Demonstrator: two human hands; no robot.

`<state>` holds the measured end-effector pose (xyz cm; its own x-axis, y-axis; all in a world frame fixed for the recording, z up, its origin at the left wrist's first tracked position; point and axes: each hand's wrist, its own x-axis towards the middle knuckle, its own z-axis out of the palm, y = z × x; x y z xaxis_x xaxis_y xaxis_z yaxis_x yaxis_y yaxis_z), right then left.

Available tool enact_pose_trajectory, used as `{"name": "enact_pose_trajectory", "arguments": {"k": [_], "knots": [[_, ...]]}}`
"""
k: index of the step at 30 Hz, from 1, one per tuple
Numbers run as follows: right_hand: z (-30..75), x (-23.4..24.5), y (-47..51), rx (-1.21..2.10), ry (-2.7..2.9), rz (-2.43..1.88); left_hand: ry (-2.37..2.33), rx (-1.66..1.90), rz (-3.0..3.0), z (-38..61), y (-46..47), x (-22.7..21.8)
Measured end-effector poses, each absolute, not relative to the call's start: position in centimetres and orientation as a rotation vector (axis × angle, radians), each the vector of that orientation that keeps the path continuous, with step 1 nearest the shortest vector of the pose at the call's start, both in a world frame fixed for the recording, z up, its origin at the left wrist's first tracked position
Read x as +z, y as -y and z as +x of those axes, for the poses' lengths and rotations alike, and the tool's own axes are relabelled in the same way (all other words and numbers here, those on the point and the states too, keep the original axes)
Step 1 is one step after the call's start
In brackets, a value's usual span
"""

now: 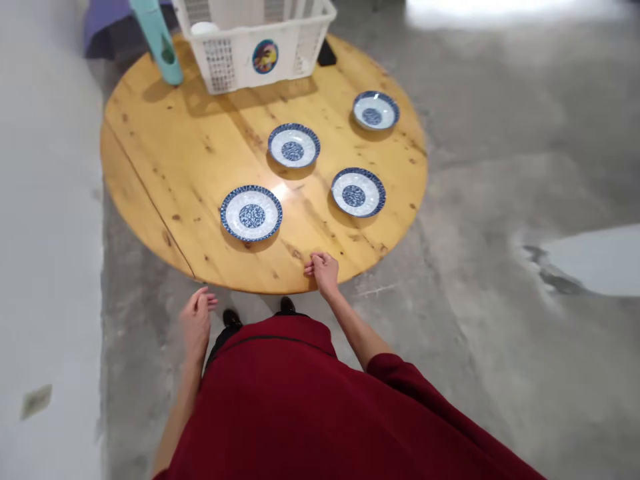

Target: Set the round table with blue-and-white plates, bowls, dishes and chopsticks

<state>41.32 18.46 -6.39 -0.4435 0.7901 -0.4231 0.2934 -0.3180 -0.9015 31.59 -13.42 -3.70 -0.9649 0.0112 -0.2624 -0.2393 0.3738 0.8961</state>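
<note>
Fingers point(309, 269) of the right hand point(325, 271) are bent loosely inward and close together, and no object is seen in them; this hand is just inside the near edge of the round table point(145, 150), but whether it touches the wood or is above it, I cannot tell. Ahead of it lie two patterned dishes, one on each side: the near-left dish point(251, 213) is forward and to the left, the near-right dish point(359, 192) is forward and to the right. Both are near the hand and apart from it, and I cannot say which of them is closer. The left hand point(197, 317) is outside the table edge, low and to the left, its fingers half bent and also without a visible object; the near-left dish is forward and to the right from it, across the edge. For all dishes the right hand is the nearer one. They are round, so no long axis gives a direction, and any side of the rim is equal. Farther out, the middle dish point(294, 146) is beyond the gap between the near two, and the far dish point(376, 111) is close to the right-hand table edge. No dish touches another; wood shows between all of them, and also as a wide stretch left of the near-left dish. At the far side, the white basket point(240, 63) limits the room, with a turquoise object point(159, 40) beside it.
</note>
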Motion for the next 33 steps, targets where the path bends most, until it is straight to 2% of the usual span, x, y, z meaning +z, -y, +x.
{"name": "enact_pose_trajectory", "arguments": {"k": [7,12,21,33], "knots": [[36.6,-6.4,-11.8,1.444,1.552,-1.452,-2.424,1.638,-0.241,25.2,23.1,-3.5],[33.3,-6.7,-7.7,1.252,1.684,-1.440,-2.393,1.602,-0.093,21.2,25.0,-2.4],[30.0,-7.1,-7.6,1.256,1.509,-1.405,-2.220,1.568,0.277,14.6,18.7,-1.7],[28.4,-6.1,-7.6,1.175,1.421,-1.486,-1.949,1.241,0.530,5.9,7.8,-3.0]]}}
